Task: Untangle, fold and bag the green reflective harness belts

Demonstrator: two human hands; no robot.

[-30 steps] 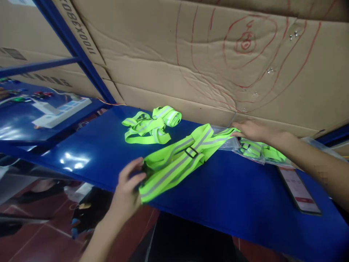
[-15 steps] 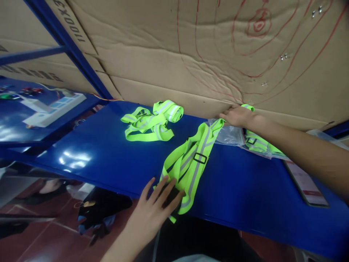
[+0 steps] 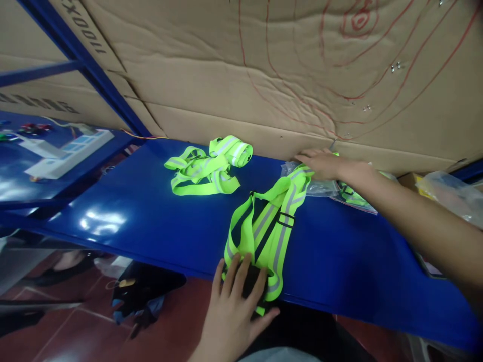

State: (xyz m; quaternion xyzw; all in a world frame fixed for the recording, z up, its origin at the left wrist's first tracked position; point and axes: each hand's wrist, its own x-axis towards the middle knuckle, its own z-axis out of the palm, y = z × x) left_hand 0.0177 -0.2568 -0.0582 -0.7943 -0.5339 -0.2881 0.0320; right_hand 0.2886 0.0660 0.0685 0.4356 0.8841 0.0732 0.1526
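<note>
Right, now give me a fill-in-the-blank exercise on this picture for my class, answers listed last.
The left hand is at the near end of the reflective webbing; the right hand is at its ____ end.
The rectangular buckle on this webbing is ____ in color.
The table beneath it is ____ in color.
Missing words: far; black; blue.

The left hand (image 3: 236,301) hides the strap (image 3: 279,246) at its near end; the top edge crops red rings (image 3: 359,20). Far-left red items (image 3: 34,128) blur.
</note>
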